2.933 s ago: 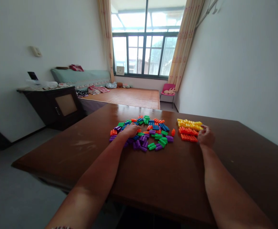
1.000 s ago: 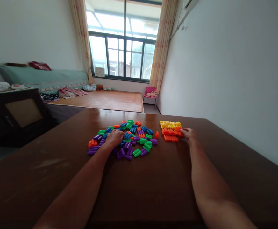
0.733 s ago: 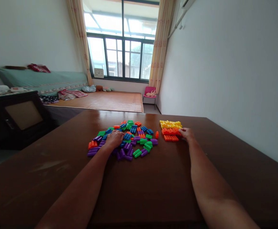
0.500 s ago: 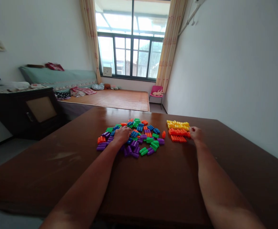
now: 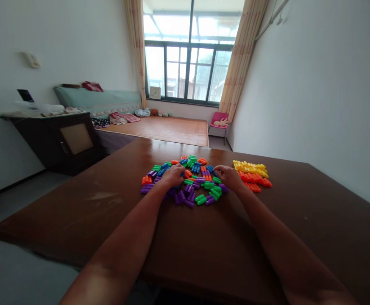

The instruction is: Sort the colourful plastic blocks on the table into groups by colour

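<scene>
Many small plastic pieces, among them green pieces (image 5: 215, 193), purple pieces (image 5: 185, 196) and blue pieces (image 5: 196, 167), lie in a loose pile on the brown table (image 5: 108, 212). My left hand (image 5: 173, 175) rests over the pile's left part, fingers curled, hiding what is under them. At the pile's right edge is my right hand (image 5: 228, 176), its fingers bent beside a blue piece; whether it grips anything is too small to tell. Right of it, yellow pieces (image 5: 251, 167) stand in rows behind rows of orange pieces (image 5: 254, 180).
Behind the table is a bed (image 5: 175, 130) with cloths on it. A dark cabinet (image 5: 76, 137) stands at the left, and a pink chair (image 5: 219, 119) near the window (image 5: 187, 72). A white wall runs along the right.
My right hand has moved left from the orange rows to the pile's right edge. My left hand stays over the pile. The view has shifted, so the scene sits further right.
</scene>
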`<state>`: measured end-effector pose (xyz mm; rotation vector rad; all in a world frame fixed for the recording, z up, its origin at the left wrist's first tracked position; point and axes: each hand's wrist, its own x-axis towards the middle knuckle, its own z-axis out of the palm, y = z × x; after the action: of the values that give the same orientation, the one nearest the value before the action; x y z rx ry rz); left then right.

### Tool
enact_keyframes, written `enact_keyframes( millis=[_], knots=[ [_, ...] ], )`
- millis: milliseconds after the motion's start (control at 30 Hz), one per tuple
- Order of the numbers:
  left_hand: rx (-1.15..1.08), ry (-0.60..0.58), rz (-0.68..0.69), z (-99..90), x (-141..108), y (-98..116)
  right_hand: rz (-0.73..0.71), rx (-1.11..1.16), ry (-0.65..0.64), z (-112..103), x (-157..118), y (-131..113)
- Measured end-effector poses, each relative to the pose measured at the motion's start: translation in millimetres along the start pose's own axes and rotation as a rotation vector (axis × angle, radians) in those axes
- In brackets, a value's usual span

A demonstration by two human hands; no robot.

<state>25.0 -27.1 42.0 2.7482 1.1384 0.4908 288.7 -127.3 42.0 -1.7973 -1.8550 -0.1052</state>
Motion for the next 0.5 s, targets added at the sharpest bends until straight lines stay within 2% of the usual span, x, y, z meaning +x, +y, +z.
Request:
enact_keyframes(
  millis=[67, 133, 233, 333, 400, 500],
  knots=[
    [0.050, -0.003, -0.094, -2.8, -1.4, 2.3, -0.005, -0.117, -0.028, 4.8, -3.3, -5.5],
    [0.090, 0.021, -0.130, -1.2, -1.8, 4.4, 0.001, -0.226, -0.096, 10.0, -6.1, -9.1],
    [0.104, 0.056, -0.055, 7.5, 0.1, 3.9, 0.008, -0.295, -0.188, 17.7, -8.1, -13.5],
    [0.097, -0.035, 0.033, 16.1, 3.1, 1.1, 0.008, -0.278, -0.211, 22.2, -8.3, -16.3],
    [0.113, -0.078, 0.041, 18.0, 4.5, 0.7, 0.013, -0.262, -0.212, 22.5, -8.5, -17.5],
    [0.160, -0.062, 0.016, 14.6, 4.7, 3.0, 0.004, -0.234, -0.192, 19.4, -9.4, -19.9]
  ],
)
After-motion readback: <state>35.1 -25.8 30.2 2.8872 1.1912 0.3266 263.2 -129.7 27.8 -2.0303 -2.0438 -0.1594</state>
